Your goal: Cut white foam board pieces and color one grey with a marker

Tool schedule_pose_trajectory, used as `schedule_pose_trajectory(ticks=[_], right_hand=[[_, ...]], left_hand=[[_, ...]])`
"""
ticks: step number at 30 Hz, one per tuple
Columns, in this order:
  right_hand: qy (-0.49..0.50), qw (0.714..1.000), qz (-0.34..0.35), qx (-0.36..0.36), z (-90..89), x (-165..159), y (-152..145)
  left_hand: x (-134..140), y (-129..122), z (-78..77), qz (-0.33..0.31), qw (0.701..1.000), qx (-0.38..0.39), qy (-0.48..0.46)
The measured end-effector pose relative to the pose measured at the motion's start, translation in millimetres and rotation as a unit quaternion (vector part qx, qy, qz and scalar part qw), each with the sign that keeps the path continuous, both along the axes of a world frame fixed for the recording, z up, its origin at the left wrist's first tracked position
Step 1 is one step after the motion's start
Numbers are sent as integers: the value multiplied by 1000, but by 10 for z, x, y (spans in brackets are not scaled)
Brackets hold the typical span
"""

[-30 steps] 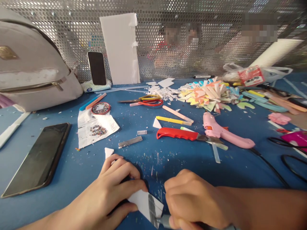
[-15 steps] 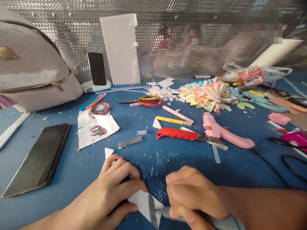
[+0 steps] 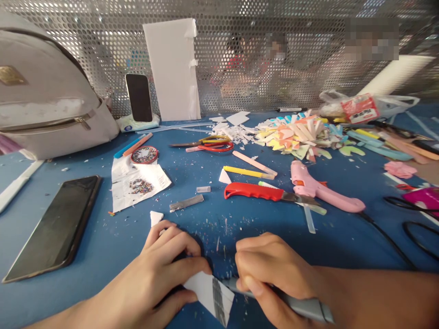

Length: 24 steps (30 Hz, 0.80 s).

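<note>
Between the thumb and fingers of my left hand (image 3: pixel 171 267) is a small, angular white foam-board piece (image 3: pixel 202 288), held low over the blue table. A dark grey band crosses the piece near its right end. My right hand (image 3: pixel 274 269) is wrapped round a grey-handled craft knife (image 3: pixel 308 308). Its front end points left and lies at the upper right edge of the piece; whether it touches there I cannot tell. Just beyond my left fingers lies a white scrap (image 3: pixel 156 218), and a grey strip (image 3: pixel 187 203) is a little farther off.
A red-handled knife (image 3: pixel 254 191) and a pink glue gun (image 3: pixel 322 187) lie beyond my right hand. Scissors (image 3: pixel 216 145) and a heap of coloured cut pieces (image 3: pixel 295 132) are farther back. At left are a phone (image 3: pixel 55 228) and a backpack (image 3: pixel 44 91).
The knife's front end has shifted from over the dark band to the piece's upper right edge. My right hand has risen slightly; my left hand holds still.
</note>
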State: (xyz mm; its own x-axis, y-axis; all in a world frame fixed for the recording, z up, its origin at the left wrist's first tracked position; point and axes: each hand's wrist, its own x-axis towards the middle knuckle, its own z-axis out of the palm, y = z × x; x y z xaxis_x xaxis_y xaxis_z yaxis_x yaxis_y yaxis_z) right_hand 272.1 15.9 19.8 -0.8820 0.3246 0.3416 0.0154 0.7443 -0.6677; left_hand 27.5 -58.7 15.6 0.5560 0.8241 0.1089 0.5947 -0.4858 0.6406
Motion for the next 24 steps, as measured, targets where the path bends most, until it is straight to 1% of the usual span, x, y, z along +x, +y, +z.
schedule_pose_trajectory(ticks=[4,8,13,17,21,24], right_hand=[[28,1000,2,-9,-5,-4,5],[25,999,1,-24,-9,-10,9],[71,997,5,-33,-19,-9,4],[22,999,0,-39,-11,9,-4],[37,996,17,-81,-14,-2,5],[31,993,9,-111,-12,-15,19]], left_hand=[[3,2,8,2,1000,0,4],[0,2,8,0,1000,-5,2],[-6,0,-2,-3,1000,-5,0],[-5,2,-12,-8,1000,-8,-3],[-7,6,-18,-11,1000,-5,-6],[-11,6,-19,-13,1000,-3,-6]])
